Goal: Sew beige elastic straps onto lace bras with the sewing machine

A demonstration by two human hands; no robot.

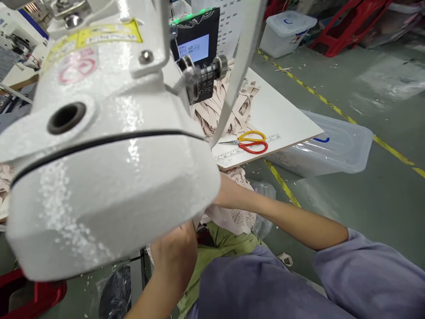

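The white head of a sewing machine [116,199] fills the left and middle of the view and hides what lies under it. My left hand [179,243] reaches up beneath its lower edge; the back of the hand shows, but the fingers are hidden. From the right, my right hand [223,191] goes behind the machine head, with only the wrist side and forearm showing. Pale pink lace fabric [244,217] hangs below my right forearm, over my lap. Whether either hand grips it is hidden.
Scissors [249,141] with yellow and red handles lie on the white table [282,115], beside a heap of beige strips [226,106]. A control panel [195,48] stands behind. Lidded plastic boxes [335,141] and a red stool [352,26] stand on the floor.
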